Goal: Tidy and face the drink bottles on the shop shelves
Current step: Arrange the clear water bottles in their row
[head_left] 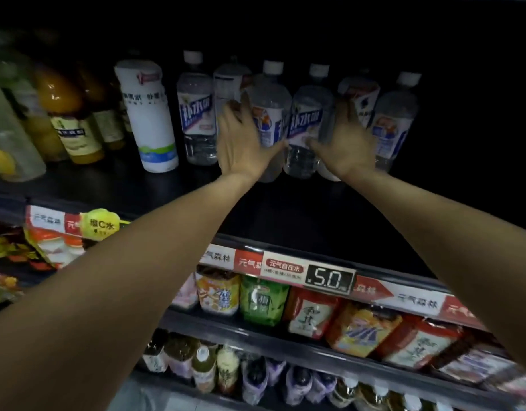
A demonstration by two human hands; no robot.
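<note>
On the dark upper shelf (285, 209) stand several clear water bottles with blue-and-white labels and white caps. My left hand (244, 143) grips one clear bottle (269, 114) from its left side. My right hand (344, 143) wraps around the neighbouring clear bottle (304, 123) from its right. The two bottles stand upright, touching each other, near the shelf's middle. More such bottles stand behind and to both sides, one at the left (196, 114) and one at the far right (393, 126).
A tall white bottle (149, 120) and orange juice bottles (69, 114) fill the shelf's left. In front of the held bottles the shelf is bare. Below, a price strip with a 5.0 tag (330, 280) fronts lower shelves packed with colourful drink bottles.
</note>
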